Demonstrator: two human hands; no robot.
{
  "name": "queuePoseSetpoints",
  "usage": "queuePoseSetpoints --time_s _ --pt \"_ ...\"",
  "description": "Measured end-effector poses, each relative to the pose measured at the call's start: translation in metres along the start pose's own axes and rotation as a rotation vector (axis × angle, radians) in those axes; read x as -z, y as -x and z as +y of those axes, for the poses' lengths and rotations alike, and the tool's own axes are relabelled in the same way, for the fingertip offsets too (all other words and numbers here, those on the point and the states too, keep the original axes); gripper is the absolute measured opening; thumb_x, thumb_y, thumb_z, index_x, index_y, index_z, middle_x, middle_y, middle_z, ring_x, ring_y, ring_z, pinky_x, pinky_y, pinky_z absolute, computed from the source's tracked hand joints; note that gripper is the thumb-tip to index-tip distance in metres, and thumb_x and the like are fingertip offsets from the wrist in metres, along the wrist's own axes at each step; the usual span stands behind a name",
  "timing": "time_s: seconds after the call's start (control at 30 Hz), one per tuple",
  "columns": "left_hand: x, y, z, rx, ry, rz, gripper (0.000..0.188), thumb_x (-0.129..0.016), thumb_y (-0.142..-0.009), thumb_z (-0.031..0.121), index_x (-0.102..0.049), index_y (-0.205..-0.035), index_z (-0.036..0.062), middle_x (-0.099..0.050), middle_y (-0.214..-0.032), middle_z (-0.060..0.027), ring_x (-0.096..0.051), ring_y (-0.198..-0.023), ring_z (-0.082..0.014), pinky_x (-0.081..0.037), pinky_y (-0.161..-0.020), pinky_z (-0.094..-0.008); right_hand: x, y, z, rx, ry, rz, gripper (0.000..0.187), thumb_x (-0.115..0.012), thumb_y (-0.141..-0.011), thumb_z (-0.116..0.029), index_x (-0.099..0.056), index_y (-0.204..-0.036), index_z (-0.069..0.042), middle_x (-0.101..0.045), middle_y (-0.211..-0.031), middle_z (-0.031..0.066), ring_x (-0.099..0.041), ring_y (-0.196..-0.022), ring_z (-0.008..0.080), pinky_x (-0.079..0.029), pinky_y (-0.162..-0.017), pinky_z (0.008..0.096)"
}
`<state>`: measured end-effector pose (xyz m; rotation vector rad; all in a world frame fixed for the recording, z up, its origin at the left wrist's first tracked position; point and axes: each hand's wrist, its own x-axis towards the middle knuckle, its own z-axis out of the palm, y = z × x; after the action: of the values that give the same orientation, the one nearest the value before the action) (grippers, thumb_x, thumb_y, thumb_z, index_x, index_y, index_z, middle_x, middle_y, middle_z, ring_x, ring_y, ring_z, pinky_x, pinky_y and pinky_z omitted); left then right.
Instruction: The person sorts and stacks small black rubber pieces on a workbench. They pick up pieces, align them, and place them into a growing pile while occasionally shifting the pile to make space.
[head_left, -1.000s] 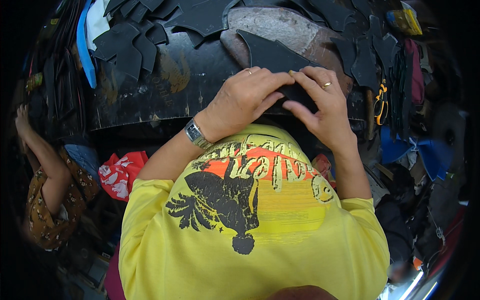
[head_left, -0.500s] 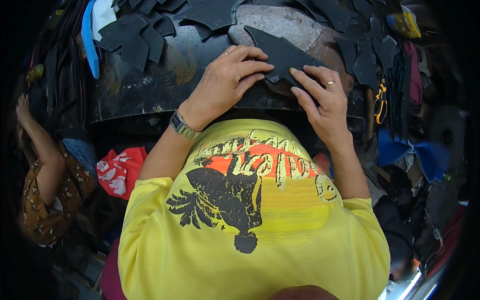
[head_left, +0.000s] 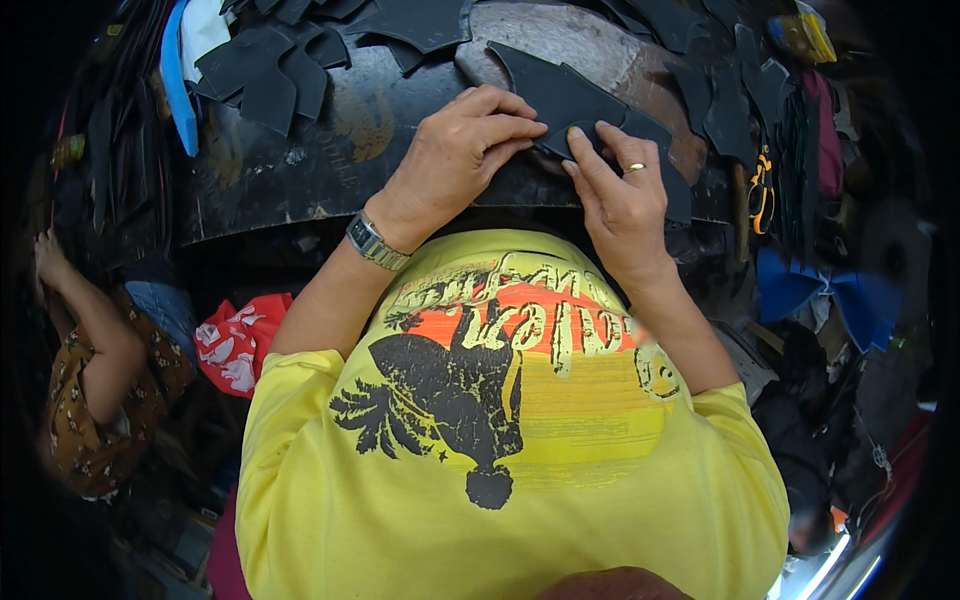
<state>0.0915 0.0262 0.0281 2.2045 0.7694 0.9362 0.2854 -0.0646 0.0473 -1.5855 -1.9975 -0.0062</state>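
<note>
A flat black cut piece (head_left: 560, 88), which looks like leather or a similar sheet, lies in front of me at the dark worktable's near side. My left hand (head_left: 462, 142) is closed, thumb and forefinger pinched at the piece's near left edge. Close beside it, my right hand (head_left: 622, 190) grips the same near edge between thumb and fingers, a ring on one finger. Little space separates the two sets of fingertips. The piece's right end hangs toward the table edge, partly behind my right hand.
Several black cut pieces (head_left: 262, 75) lie on the worktable (head_left: 240, 195), with more along its far side. Orange-handled scissors (head_left: 762, 195) hang at the right, near a blue bow-shaped thing (head_left: 830, 295). At the left, another person's arm (head_left: 105, 335) shows beside a red bag (head_left: 238, 340).
My right hand has slid left along the near edge, nearer my left hand. More of the piece now shows to its right. My left hand stays in nearly the same place.
</note>
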Motion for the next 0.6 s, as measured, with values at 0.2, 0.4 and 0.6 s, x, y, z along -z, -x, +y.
queuePoseSetpoints --time_s 0.2,0.4,0.6 --pt "0.002 0.003 0.011 -0.037 -0.102 -0.047 0.028 -0.073 -0.084 0.011 -0.072 -0.112 0.0099 -0.067 -0.110 -0.0072 -0.065 -0.101 -0.0268 -0.055 -0.086 -0.0360 -0.002 0.006 -0.001 0.068 0.056 -0.002 0.042 -0.078 -0.077 -0.009 -0.068 -0.117 0.002 -0.064 -0.114 0.0173 -0.060 -0.094 0.0305 -0.051 -0.081 0.0399" --pt "0.009 0.019 0.033 -0.119 -0.424 -0.229 0.050 -0.071 -0.087 0.024 -0.060 -0.134 0.0144 -0.058 -0.133 -0.0065 -0.054 -0.120 -0.0259 -0.041 -0.107 -0.0463 0.007 0.014 0.002 0.047 -0.027 -0.081 0.050 -0.077 -0.079 -0.015 -0.064 -0.125 -0.001 -0.061 -0.127 0.0162 -0.058 -0.108 0.0317 -0.049 -0.093 0.0431" --pt "0.009 0.017 0.038 -0.105 -0.493 -0.259 0.051 -0.069 -0.088 0.024 -0.057 -0.137 0.0149 -0.056 -0.137 -0.0035 -0.051 -0.122 -0.0232 -0.034 -0.109 -0.0489 0.027 0.026 0.010 -0.052 0.099 -0.198 0.064 -0.074 -0.085 -0.029 -0.052 -0.140 -0.005 -0.051 -0.145 0.0151 -0.046 -0.135 0.0335 -0.035 -0.112 0.0502"
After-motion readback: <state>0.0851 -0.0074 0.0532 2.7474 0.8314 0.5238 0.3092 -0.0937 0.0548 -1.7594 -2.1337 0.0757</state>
